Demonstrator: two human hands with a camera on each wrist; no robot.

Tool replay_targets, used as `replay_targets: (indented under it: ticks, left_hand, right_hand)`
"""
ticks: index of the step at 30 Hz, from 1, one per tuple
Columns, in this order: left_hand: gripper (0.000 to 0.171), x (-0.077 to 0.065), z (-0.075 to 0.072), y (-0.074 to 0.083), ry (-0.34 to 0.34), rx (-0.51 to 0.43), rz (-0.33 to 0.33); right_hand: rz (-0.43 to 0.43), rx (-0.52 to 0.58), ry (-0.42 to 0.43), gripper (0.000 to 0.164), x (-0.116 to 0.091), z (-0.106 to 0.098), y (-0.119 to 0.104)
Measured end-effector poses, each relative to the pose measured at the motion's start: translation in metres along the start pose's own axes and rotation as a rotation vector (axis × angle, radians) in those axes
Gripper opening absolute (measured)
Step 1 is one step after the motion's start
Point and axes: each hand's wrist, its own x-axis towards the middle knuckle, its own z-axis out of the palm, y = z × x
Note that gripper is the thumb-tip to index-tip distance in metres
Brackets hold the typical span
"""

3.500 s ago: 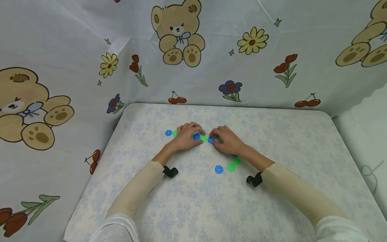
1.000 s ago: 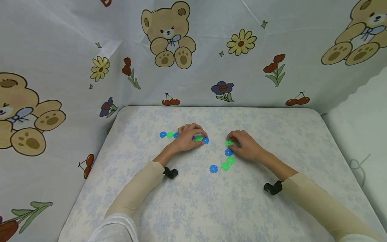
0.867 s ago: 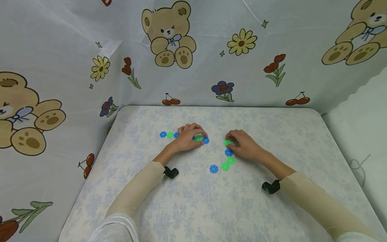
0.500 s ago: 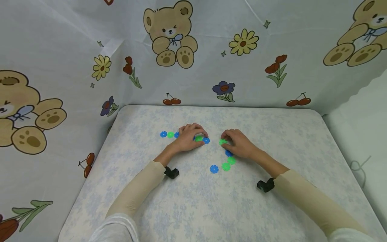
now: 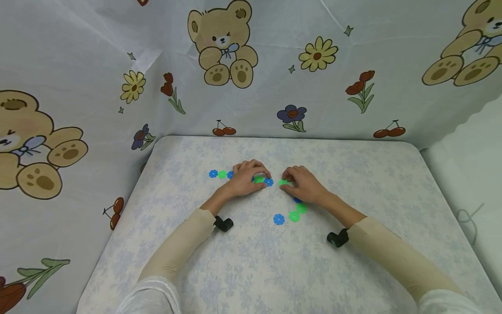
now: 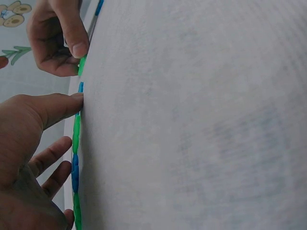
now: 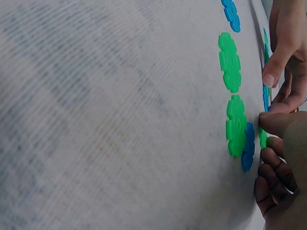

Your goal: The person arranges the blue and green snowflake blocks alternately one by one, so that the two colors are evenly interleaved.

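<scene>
A row of blue and green notched plastic snowflake discs runs under my left hand (image 5: 245,179). Its thumb and index finger hold the blue snowflake disc (image 5: 269,182) at the row's right end. A green disc (image 5: 258,179) just left of it shows between thumb and finger; the palm hides the middle of the row. My right hand (image 5: 305,185) pinches a green snowflake disc (image 5: 283,182) between thumb and fingers, a small gap away from that blue end. In the right wrist view this green disc (image 7: 262,137) shows edge-on below the thumb.
Nearer me lie a loose blue disc (image 5: 279,219), two green discs (image 5: 294,216) (image 5: 301,208) and another blue disc (image 5: 297,199) partly under my right hand. The row's far left end is a blue disc (image 5: 213,174). A bear-printed cloth (image 5: 251,104) hangs behind the pale table (image 5: 251,270).
Earlier my right hand was at the blue disc beside my left hand; it then went right to a green disc and has brought it leftward. My left hand has stayed at the row.
</scene>
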Motion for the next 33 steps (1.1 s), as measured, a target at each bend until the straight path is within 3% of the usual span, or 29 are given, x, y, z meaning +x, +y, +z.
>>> replay_targets:
  ticks: [24, 28, 33]
  left_hand:
    - [0.023, 0.003, 0.000, 0.000, -0.006, 0.005, 0.010]
    - [0.023, 0.004, 0.001, 0.000, -0.004, 0.015, 0.007]
    - [0.024, 0.003, 0.000, 0.001, -0.009, 0.010, -0.004]
  right_hand:
    - [0.016, -0.015, 0.012, 0.032, 0.007, 0.009, -0.008]
    - [0.018, 0.016, 0.013, 0.037, -0.002, 0.007, -0.013]
    - [-0.095, -0.034, -0.032, 0.034, -0.032, 0.008, -0.029]
